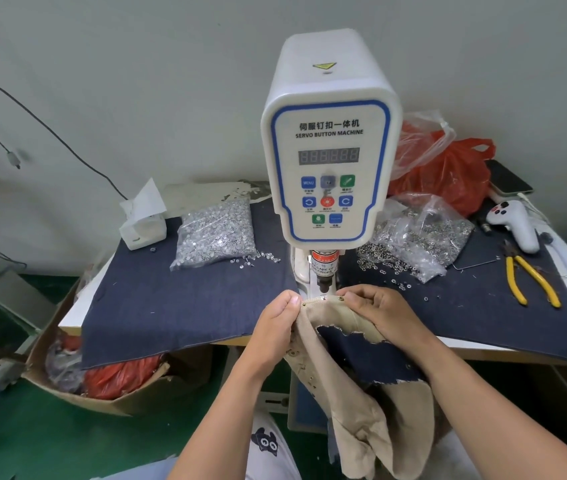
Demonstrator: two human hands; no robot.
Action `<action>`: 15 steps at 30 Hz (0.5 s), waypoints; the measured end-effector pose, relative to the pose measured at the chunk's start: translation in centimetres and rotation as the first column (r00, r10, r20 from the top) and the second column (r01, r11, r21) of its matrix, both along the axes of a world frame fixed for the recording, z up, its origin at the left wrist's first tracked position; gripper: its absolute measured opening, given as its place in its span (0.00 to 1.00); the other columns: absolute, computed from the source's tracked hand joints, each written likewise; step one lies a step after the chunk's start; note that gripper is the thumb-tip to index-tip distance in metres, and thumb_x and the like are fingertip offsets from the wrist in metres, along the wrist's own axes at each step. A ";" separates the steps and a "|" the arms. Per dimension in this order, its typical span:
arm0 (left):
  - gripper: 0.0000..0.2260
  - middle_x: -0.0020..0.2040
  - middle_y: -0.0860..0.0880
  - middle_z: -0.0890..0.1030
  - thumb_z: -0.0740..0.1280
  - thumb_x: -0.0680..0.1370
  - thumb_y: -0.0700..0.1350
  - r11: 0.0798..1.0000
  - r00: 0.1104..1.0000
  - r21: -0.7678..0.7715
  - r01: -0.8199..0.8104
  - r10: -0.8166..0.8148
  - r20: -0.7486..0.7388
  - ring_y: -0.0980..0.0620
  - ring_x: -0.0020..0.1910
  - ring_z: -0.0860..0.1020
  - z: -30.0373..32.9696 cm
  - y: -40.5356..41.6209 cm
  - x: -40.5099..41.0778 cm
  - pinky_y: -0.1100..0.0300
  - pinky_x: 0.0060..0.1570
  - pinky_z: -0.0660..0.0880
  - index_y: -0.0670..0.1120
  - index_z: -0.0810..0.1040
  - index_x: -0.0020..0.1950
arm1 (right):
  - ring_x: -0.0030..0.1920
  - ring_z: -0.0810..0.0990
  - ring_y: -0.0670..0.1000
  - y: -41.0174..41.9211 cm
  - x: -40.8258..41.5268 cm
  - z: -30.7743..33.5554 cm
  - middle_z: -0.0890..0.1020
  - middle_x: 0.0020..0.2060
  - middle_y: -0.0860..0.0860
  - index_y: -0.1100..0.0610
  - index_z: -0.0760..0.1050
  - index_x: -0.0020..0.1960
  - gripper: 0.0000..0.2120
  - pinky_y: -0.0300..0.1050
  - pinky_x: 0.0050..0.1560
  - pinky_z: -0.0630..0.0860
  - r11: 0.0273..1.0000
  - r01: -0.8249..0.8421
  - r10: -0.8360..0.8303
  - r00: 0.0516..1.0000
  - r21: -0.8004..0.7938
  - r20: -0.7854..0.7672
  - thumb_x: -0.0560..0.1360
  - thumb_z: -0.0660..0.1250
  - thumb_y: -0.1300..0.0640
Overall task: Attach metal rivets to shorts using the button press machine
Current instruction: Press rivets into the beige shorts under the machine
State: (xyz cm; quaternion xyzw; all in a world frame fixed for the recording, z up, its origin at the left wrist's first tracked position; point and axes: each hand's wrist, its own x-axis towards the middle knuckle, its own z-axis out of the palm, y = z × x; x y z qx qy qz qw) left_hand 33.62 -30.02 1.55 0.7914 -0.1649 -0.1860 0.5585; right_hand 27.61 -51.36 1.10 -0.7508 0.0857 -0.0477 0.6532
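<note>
The beige shorts [337, 323] are held with a folded edge stretched just under the press head [323, 282] of the button machine [327, 150], the rest of the cloth hanging down off the table's front edge toward the person's lap. The left hand [275, 327] pinches the edge at its left end, thumb and fingers curled onto the fabric; the right hand [379, 317] pinches the right end the same way. Between the two sets of fingertips the edge is drawn taut, and small brass rivets [341, 299] already sit along it (one close by the right fingertips, another near the left thumb).

The step in hand looks like positioning: lining up the next spot under the punch. The next move likely calls for keeping the cloth flat and the fingertips clear of the die before the press is triggered.

Beyond the left fingers lies a bag of rivet posts [216, 233] on dark denim cloth [171, 306]; beyond the right fingers, a bag of caps [424, 237] and yellow-handled pliers [531, 278].
</note>
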 end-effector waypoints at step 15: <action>0.11 0.45 0.55 0.80 0.58 0.87 0.52 0.997 1.000 -0.067 0.028 -0.029 -0.007 0.54 0.45 0.78 0.6 3.6 -5.0 0.62 0.46 0.75 0.55 0.79 0.52 | 0.48 0.80 0.43 0.6 -2.8 3.4 0.85 0.47 0.50 0.49 0.83 0.49 0.06 0.38 0.55 0.74 0.904 -0.387 0.383 0.922 -0.182 -0.057 0.77 0.73 0.60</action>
